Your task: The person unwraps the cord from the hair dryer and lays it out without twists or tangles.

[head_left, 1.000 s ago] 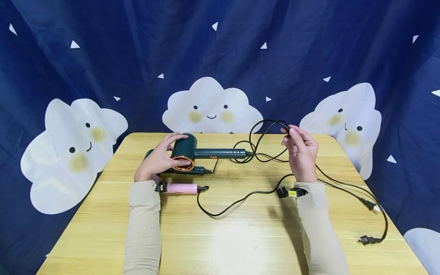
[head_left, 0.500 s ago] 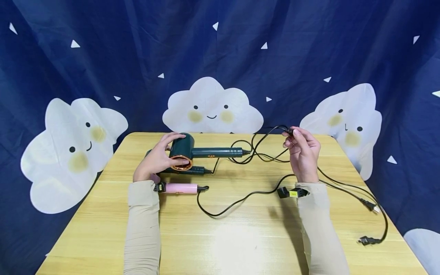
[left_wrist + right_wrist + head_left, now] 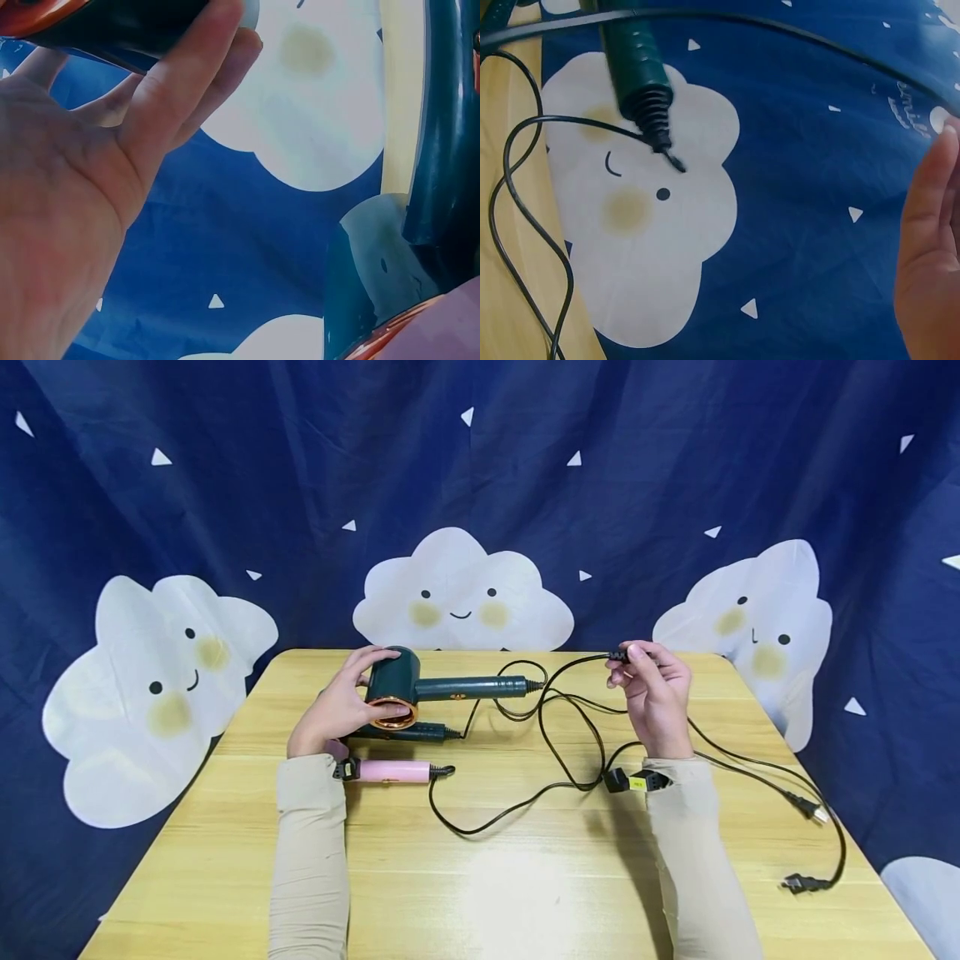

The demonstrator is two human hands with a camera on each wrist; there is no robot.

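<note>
My left hand holds a dark green hair dryer by its barrel, thumb at the copper-rimmed opening and fingers over the top. Its handle points right, raised above the table; the handle end shows in the right wrist view. My right hand pinches the ribbed black end of a power cord, with the tip hidden in the fingers. Beneath the held dryer lies a second dark green hair dryer, partly covered by my left hand. Nearer lies a pink hair dryer, its head mostly hidden behind my left wrist.
Two black plugs, one upper and one lower, lie on the right of the wooden table. Looped black cords cross the table's middle and pass behind my right wrist. A blue cloud-print curtain hangs behind the far edge.
The held dryer has shifted slightly left with my left hand. My right hand has lowered and turned the cord end to point left, and a cord loop has dropped toward the table's middle.
</note>
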